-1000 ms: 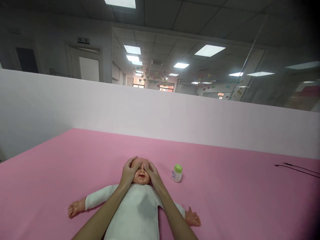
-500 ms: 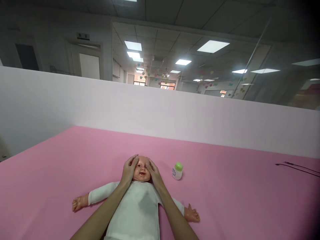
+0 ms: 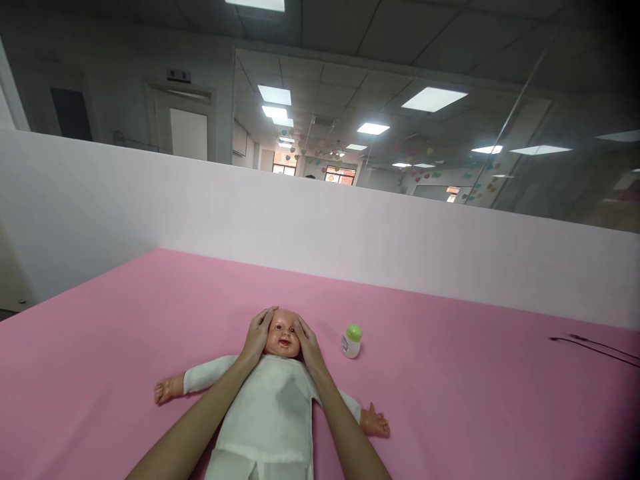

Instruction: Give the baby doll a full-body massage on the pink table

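A baby doll [image 3: 283, 393] in a white long-sleeved outfit lies on its back with its arms spread to both sides. My left hand [image 3: 258, 333] is curved around one side of its head, the fingertips up by the forehead. Against the opposite side rests my right hand [image 3: 309, 343], its thumb near the doll's eye. Between my palms the doll's face shows, with both eyes visible. What my fingers do behind the head is hidden. To the right of the head stands a small clear bottle [image 3: 352, 342] with a green cap, touched by neither hand.
Pink padding [image 3: 450, 373] covers the surface under the doll. A low white wall [image 3: 380, 233] borders its far side, with glass above. Thin black cords [image 3: 595, 347] lie at the right edge.
My thumbs have slid outward from around the doll's eyes toward the sides of its head, uncovering more of the face. The camera view has shifted slightly.
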Tool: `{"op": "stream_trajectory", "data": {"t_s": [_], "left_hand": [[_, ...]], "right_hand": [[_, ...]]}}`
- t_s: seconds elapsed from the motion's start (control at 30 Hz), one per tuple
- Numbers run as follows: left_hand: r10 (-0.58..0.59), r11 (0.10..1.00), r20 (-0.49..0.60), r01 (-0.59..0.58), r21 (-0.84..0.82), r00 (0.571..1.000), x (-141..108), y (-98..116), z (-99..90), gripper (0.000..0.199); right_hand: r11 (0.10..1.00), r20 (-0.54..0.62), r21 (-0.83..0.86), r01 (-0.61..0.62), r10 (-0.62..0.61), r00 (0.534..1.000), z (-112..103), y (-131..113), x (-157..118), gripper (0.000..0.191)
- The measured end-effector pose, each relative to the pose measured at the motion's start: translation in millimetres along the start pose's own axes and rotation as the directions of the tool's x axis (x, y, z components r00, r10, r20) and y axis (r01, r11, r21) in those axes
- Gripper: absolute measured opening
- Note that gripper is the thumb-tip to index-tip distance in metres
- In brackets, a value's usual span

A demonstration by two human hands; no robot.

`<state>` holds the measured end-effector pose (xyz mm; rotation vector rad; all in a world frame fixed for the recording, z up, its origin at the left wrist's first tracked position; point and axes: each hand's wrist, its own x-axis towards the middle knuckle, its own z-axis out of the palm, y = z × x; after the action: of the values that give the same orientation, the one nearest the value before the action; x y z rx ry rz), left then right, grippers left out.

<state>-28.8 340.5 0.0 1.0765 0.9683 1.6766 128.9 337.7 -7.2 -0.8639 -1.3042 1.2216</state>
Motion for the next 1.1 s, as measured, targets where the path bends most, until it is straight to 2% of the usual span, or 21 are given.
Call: {"op": "stream_trajectory", "data": {"t_s": [0.17,0.27,0.47,0.6,0.67,0.73,0.8,0.9,0.97,1.03,1.1], "left_hand": [[0.022,0.997,0.035,-0.025,0.076,0.999,0,-2,-2.2,0.053],[0.006,0.997,0.043,-0.009,0.078,0.999,1,-4,-2.8,0.057],[0.020,1.000,0.030,-0.020,-0.012,0.999,3,-7,-2.0,0.052],[0.021,1.000,0.020,-0.021,0.002,1.000,7,-9,-4.1,0.055],[-0.001,1.000,0.093,-0.001,0.024,0.996,9,-6,-10.0,0.056],[-0.059,0.997,0.230,0.047,0.059,0.971,9,0,-19.7,0.057],[-0.113,0.992,0.378,0.080,0.101,0.919,6,6,-30.4,0.067],[-0.142,0.988,0.547,0.086,0.127,0.825,-2,15,-41.0,0.113],[-0.152,0.988,0.621,0.120,0.094,0.769,-7,19,-43.1,0.130],[-0.164,0.984,0.659,0.172,0.053,0.734,-8,22,-43.4,0.129],[-0.158,0.983,0.666,0.183,0.033,0.729,-8,23,-43.8,0.118]], "right_hand": [[0.999,0.022,0.008,0.038,-0.038,0.999,2,-10,-5,0.059],[1.000,-0.005,0.026,0.014,-0.014,1.000,0,-3,1,0.062],[1.000,-0.063,0.019,-0.015,0.016,0.998,-5,12,10,0.075],[1.000,-0.038,0.014,-0.022,0.023,0.999,-5,11,10,0.080],[0.998,0.005,0.020,-0.057,0.056,0.998,-7,7,8,0.082],[0.994,0.069,0.022,-0.107,0.105,0.992,-13,2,4,0.084],[0.990,0.155,0.010,-0.137,0.134,0.979,-21,-2,-1,0.091],[0.989,0.300,0.003,-0.148,0.140,0.944,-31,-9,-8,0.117],[0.985,0.370,0.023,-0.170,0.150,0.917,-32,-13,-12,0.129],[0.979,0.394,0.042,-0.202,0.169,0.903,-31,-17,-14,0.128],[0.976,0.377,0.043,-0.212,0.181,0.908,-28,-18,-15,0.122]]}}
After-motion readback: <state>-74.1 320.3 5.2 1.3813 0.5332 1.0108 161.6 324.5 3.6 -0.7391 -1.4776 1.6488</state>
